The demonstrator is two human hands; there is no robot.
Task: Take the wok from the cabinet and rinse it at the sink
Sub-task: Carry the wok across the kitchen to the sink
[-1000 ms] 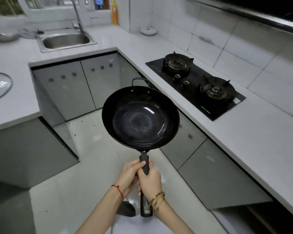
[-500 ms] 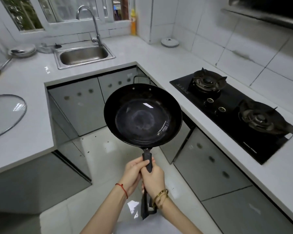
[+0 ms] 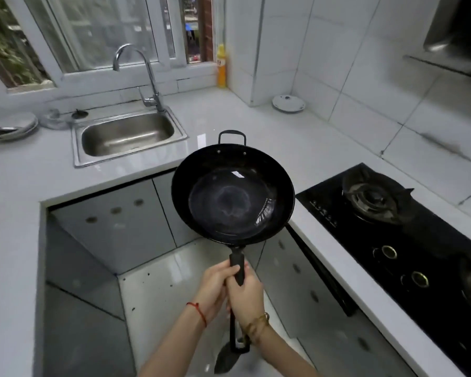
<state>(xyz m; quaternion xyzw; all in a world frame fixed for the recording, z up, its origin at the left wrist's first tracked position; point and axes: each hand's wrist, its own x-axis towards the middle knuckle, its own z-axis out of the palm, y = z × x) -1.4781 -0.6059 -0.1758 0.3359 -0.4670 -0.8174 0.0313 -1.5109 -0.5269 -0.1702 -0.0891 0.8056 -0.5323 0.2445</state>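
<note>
A black wok (image 3: 233, 198) with a long black handle and a small loop handle on its far rim hangs level in the air in front of me, over the floor between the counters. My left hand (image 3: 214, 288) and my right hand (image 3: 246, 295) are both wrapped around the long handle, side by side. The steel sink (image 3: 128, 136) sits in the white counter ahead and to the left, apart from the wok, and nothing lies in its basin. A curved chrome tap (image 3: 144, 74) stands behind the sink, with no water running.
A black two-burner gas hob (image 3: 397, 235) lies in the counter on the right. Steel bowls (image 3: 11, 127) and a glass lid (image 3: 53, 121) rest left of the sink. A yellow bottle (image 3: 221, 67) and a white lid (image 3: 288, 103) stand near the back corner. Grey cabinet doors (image 3: 114, 221) line the base.
The view has moved toward the sink corner, and the sink and tap now look larger and nearer. The wok stays level in both hands, carried forward with the same grip.
</note>
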